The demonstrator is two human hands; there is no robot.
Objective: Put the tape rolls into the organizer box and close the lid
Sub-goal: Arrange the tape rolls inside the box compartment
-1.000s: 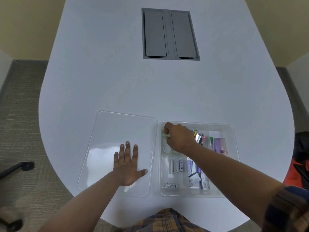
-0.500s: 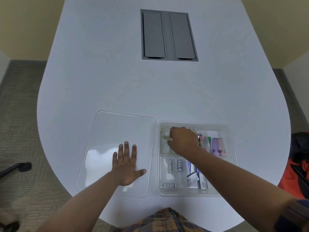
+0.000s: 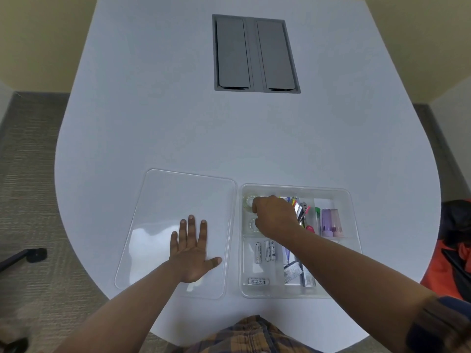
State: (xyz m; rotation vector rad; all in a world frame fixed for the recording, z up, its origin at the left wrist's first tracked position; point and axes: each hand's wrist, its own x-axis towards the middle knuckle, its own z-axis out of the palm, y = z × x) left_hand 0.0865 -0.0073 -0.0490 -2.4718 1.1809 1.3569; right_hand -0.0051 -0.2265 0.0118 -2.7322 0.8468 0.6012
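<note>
A clear organizer box [image 3: 353, 240] sits on the white table near me, right of centre. Its far-left compartment holds two clear tape rolls, one [image 3: 246, 202] at the far end and one [image 3: 251, 226] nearer, both partly hidden by my right hand [image 3: 274, 216]. That hand hovers curled over the compartment, fingertips by the rolls; whether it grips one I cannot tell. The clear flat lid [image 3: 163, 200] lies on the table left of the box. My left hand [image 3: 190, 253] rests flat on the lid, fingers spread.
Other compartments hold batteries [image 3: 265, 251], pens and clips [image 3: 299, 210], a purple and a pink container [image 3: 330, 222], and small packets [image 3: 293, 272]. A grey cable hatch [image 3: 254, 53] is set into the table farther away. An orange bag [image 3: 448, 271] lies at the right edge.
My right hand has shifted slightly right and toward me inside the far-left compartment, uncovering part of the far tape roll. The left hand stays flat on the lid.
</note>
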